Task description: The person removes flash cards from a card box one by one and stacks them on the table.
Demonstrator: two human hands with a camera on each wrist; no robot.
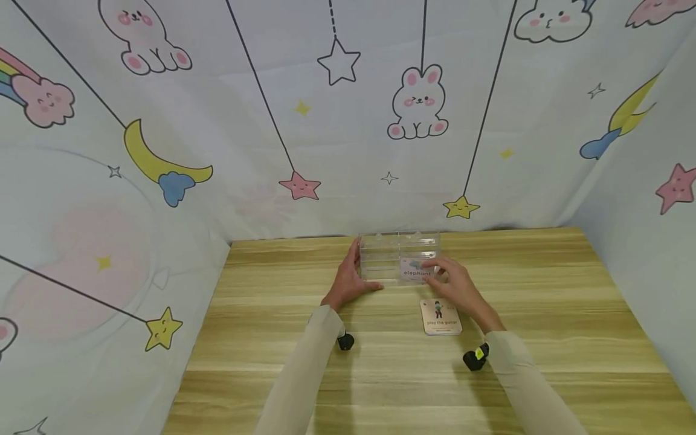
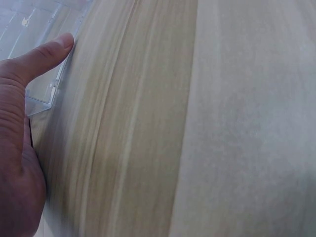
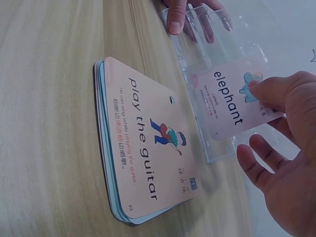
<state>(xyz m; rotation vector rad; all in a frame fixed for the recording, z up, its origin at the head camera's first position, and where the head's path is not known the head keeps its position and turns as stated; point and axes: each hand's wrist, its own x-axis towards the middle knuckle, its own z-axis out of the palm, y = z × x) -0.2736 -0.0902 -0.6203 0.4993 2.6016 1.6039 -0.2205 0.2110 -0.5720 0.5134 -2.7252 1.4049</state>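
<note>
A clear plastic card rack with several ledges stands near the table's back edge. My left hand holds it at its left end. In the left wrist view the thumb lies along the front edge; in the right wrist view the other fingers show through the plastic. My right hand pinches a flash card reading "elephant", thumb on its picture, at the rack's lower right part. Whether the card rests on a ledge, I cannot tell. Just in front lies a stack of flash cards, "play the guitar" on top.
The wood-grain table extends to both sides and toward me. Behind it hangs a white cloth printed with stars, moons and rabbits, and similar cloth covers both sides. A black wrist camera sits at the right cuff.
</note>
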